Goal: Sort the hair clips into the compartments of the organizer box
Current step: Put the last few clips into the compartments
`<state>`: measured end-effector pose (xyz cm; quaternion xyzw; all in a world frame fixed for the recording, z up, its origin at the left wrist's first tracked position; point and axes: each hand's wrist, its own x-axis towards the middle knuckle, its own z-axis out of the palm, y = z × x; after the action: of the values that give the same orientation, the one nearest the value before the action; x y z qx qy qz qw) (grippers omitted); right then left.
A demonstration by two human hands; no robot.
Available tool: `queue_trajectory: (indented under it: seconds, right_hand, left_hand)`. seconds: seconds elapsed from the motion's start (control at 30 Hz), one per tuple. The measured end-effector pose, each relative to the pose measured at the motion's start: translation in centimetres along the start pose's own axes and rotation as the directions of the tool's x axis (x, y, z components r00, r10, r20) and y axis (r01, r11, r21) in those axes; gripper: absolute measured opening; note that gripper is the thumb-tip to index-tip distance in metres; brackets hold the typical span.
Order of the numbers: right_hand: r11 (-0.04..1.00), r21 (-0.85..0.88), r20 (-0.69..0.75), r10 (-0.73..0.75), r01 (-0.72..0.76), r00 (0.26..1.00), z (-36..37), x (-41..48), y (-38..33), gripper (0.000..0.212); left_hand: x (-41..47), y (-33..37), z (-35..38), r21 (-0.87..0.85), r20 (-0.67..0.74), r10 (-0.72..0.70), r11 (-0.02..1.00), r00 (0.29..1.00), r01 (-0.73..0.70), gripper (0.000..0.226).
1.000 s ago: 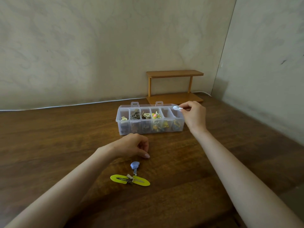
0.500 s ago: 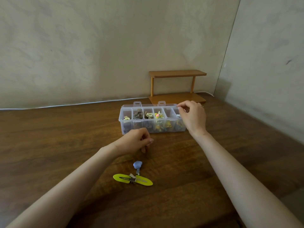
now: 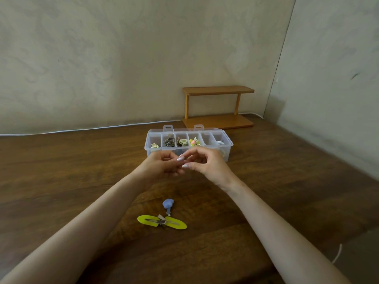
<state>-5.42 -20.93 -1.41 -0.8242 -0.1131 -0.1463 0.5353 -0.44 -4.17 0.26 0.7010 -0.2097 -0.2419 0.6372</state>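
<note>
A clear organizer box [image 3: 229,147] with several compartments stands on the wooden table, with clips in most of them. Its right-end compartment holds a pale clip [image 3: 220,142]. My left hand [image 3: 162,166] and my right hand [image 3: 208,165] meet just in front of the box with fingers curled and fingertips touching. Whether either hand holds a clip is hidden. Nearer to me lie a blue clip [image 3: 168,203] and two yellow-green snap clips [image 3: 162,221], end to end.
A small wooden shelf [image 3: 218,107] stands behind the box against the back wall. A white cable [image 3: 82,130] runs along the wall's foot. A second wall closes the right side, and a white cord [image 3: 337,255] hangs at the table's lower right edge.
My right hand left the box's right-end compartment, where the pale clip it held now lies, and moved left. My left hand rose from the table to meet it.
</note>
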Motion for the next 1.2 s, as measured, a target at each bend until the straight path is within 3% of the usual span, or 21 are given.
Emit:
queue_trajectory:
  seconds: [0.17, 0.43, 0.57, 0.63, 0.7, 0.8, 0.87, 1.0, 1.2]
  right_hand:
    - [0.999, -0.032, -0.085, -0.001, -0.002, 0.996, -0.4, -0.1, 0.1, 0.012]
    - [0.999, -0.033, -0.077, -0.029, 0.026, 0.997, -0.5, 0.0, 0.2, 0.009]
    - [1.0, 0.006, -0.117, 0.018, -0.017, 0.993, -1.0, 0.0, 0.0, 0.002]
    - [0.998, 0.026, -0.254, 0.058, -0.054, 0.965, -2.2, 0.2, 0.1, 0.004]
    - [0.995, 0.029, -0.439, 0.1, -0.097, 0.893, -3.9, 0.6, 0.5, 0.003]
    - [0.977, -0.06, -0.628, 0.123, -0.206, 0.769, -6.3, 1.5, 1.6, 0.005]
    - [0.933, -0.195, -0.665, 0.103, -0.304, 0.74, -7.3, 2.4, 2.3, 0.008]
    - [0.836, -0.374, -0.641, 0.08, -0.402, 0.763, -7.9, 3.9, 2.8, 0.013]
    - [0.794, -0.441, -0.598, 0.088, -0.419, 0.797, -7.8, 4.8, 3.3, 0.015]
  left_hand:
    - [-0.4, 0.4, 0.0, -0.119, 0.075, -0.016, 0.993, 0.997, 0.024, 0.014]
    - [-0.4, 0.5, 0.1, -0.041, 0.025, 0.033, 0.999, 0.999, -0.032, 0.012]
    - [-0.3, 0.4, 0.2, 0.181, -0.045, 0.101, 0.979, 0.994, -0.092, 0.01]
    - [-0.3, 0.5, 0.1, 0.334, -0.053, 0.14, 0.936, 0.989, -0.115, 0.01]
    - [-0.3, 0.7, -0.1, 0.452, -0.028, 0.136, 0.885, 0.99, -0.109, 0.011]
    - [-0.3, 1.1, -0.6, 0.599, 0.014, 0.085, 0.797, 0.996, -0.077, 0.012]
    - [-0.4, 1.3, -0.9, 0.68, 0.048, 0.009, 0.732, 0.999, -0.039, 0.016]
    - [-0.6, 1.4, -1.3, 0.757, 0.118, -0.208, 0.652, 0.971, 0.047, 0.024]
    - [-0.8, 1.2, -1.3, 0.748, 0.169, -0.292, 0.66, 0.941, 0.071, 0.023]
